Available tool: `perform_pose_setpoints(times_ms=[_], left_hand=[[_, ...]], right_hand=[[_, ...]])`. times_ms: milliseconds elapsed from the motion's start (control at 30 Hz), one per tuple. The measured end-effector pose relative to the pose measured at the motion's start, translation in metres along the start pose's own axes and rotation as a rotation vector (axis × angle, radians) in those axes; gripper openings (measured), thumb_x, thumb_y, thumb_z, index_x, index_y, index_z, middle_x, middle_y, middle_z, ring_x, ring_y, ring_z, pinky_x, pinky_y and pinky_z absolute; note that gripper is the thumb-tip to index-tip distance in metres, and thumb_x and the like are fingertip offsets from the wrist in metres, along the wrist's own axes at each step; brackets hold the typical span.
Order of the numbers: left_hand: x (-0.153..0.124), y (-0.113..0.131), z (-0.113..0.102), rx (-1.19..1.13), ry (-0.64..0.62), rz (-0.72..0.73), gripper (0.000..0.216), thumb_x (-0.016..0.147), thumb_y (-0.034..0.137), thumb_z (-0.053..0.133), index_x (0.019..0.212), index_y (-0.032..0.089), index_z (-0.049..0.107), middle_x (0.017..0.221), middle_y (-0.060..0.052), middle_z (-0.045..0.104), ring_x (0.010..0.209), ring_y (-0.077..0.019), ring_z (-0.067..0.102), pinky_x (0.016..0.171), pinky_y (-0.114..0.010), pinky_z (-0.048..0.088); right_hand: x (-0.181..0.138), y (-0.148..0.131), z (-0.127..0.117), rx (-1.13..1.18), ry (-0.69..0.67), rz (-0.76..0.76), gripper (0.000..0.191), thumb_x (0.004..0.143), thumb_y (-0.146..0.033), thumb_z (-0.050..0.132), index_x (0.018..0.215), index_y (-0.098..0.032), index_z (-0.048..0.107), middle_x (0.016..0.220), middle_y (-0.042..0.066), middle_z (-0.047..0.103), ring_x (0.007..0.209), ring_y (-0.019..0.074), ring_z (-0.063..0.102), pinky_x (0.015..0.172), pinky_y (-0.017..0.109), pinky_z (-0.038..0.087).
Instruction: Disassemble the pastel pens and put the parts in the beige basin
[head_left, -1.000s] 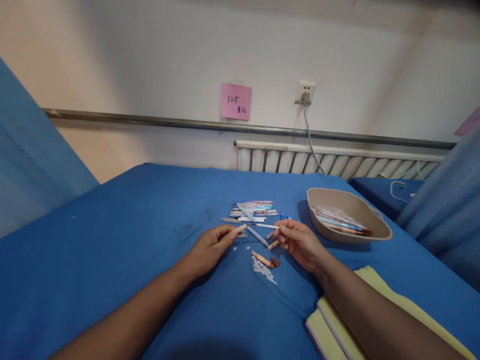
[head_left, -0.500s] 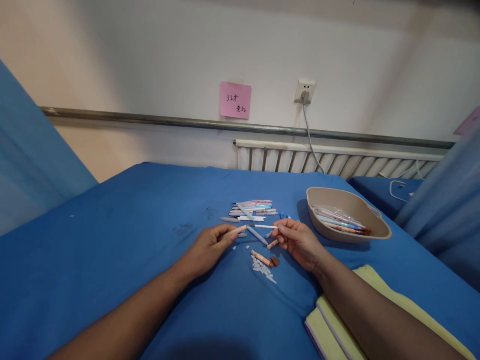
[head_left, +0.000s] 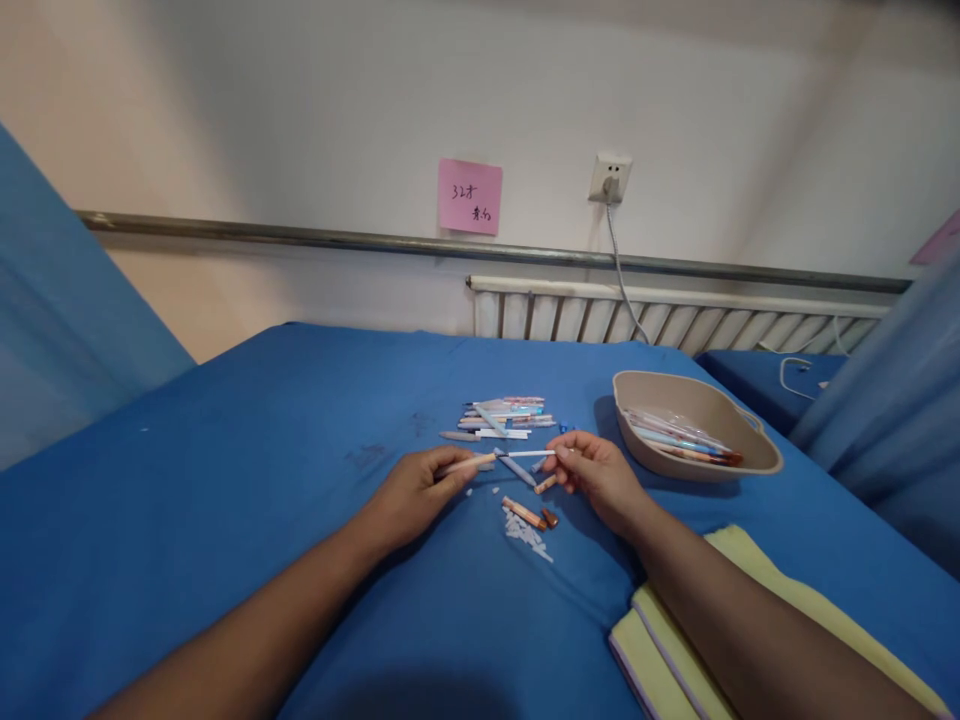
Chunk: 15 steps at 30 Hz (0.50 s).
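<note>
My left hand point(head_left: 420, 492) is closed around a pale orange pen barrel point(head_left: 474, 463), which points right. My right hand point(head_left: 594, 472) pinches the far end of a thin white pen refill point(head_left: 531, 454). The refill's dark end meets the barrel's open end, partly inside it as far as I can tell. Below the hands lie an orange pen part point(head_left: 524, 513), a brown cap point(head_left: 550, 518) and a pile of small white pieces point(head_left: 527, 536). A grey barrel point(head_left: 517, 470) lies behind the refill, and another orange part point(head_left: 545, 484) is beside my right fingers.
Several pens and refills point(head_left: 506, 415) lie in a loose stack beyond my hands. A beige basket point(head_left: 761, 462) with pens in it stands at the right. A folded yellow towel point(head_left: 670, 650) lies under my right forearm. Everything rests on a blue sheet point(head_left: 300, 420) against the wall.
The dark end of the refill shows less now, having gone slightly further into the barrel. Both hands keep their grip. The view has shifted a little.
</note>
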<state>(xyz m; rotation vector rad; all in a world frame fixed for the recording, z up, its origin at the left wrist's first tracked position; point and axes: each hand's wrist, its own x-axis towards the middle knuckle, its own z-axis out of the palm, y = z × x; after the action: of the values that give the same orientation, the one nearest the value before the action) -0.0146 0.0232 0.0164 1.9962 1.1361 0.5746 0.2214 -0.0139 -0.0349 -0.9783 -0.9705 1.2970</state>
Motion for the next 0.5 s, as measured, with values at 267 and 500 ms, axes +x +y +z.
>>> perform_pose_setpoints(times_ms=[267, 500], left_hand=[[0.000, -0.004, 0.004, 0.011, -0.080, 0.096, 0.034, 0.082, 0.040, 0.046, 0.102, 0.022, 0.067, 0.101, -0.004, 0.067, 0.090, -0.0211, 0.058, 0.079, -0.029, 0.043], [-0.003, -0.002, 0.016, -0.053, -0.242, 0.107, 0.030, 0.086, 0.040, 0.043, 0.088, 0.018, 0.065, 0.073, 0.001, 0.061, 0.068, -0.0140, 0.052, 0.063, -0.022, 0.037]], right_hand=[[-0.004, 0.002, 0.005, -0.234, -0.035, -0.112, 0.028, 0.075, -0.046, 0.063, 0.084, -0.019, 0.062, 0.068, 0.002, 0.067, 0.051, 0.0100, 0.054, 0.050, 0.023, 0.040], [-0.020, 0.001, 0.019, -0.491, -0.251, -0.201, 0.025, 0.090, -0.042, 0.043, 0.104, -0.025, 0.056, 0.073, 0.000, 0.063, 0.054, 0.0118, 0.052, 0.054, 0.025, 0.040]])
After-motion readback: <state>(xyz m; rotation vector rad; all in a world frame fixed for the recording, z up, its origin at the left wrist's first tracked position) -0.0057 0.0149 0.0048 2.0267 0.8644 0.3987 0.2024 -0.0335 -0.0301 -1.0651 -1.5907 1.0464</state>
